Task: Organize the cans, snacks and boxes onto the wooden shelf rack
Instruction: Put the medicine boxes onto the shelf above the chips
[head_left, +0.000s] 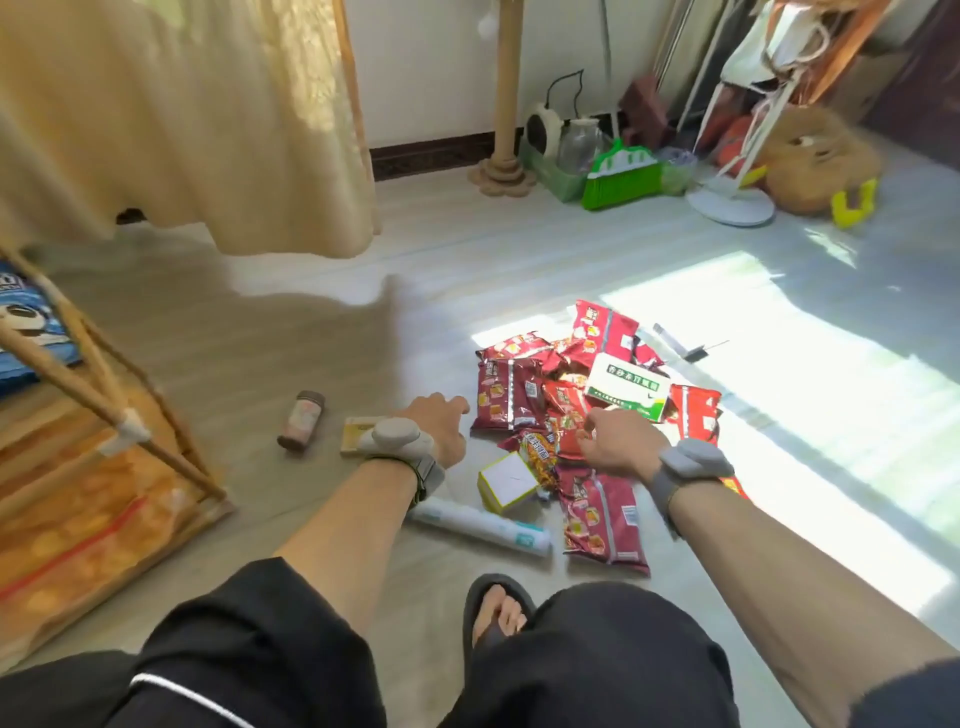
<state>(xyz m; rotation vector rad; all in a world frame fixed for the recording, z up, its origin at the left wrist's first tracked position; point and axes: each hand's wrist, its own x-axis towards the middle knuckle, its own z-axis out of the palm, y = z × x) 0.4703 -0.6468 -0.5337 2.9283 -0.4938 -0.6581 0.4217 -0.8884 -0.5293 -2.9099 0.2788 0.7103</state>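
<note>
At far left, wooden shelf rack (104, 415), cookie pack (31, 322) on a tier. Right of it on the floor (260, 338), jar (301, 421), then flat box (356, 428). Farther right, heap of snack packets (506, 400), carton (626, 387) on top; cube box (506, 480) and roll (483, 525) at the near-left edge.

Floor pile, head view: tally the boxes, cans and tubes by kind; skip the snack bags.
Boxes: 3: green-and-white box, white cube box, flat tan box
Cans: 1: brown-lidded can
Tubes: 1: white tube
Total: 5
</note>
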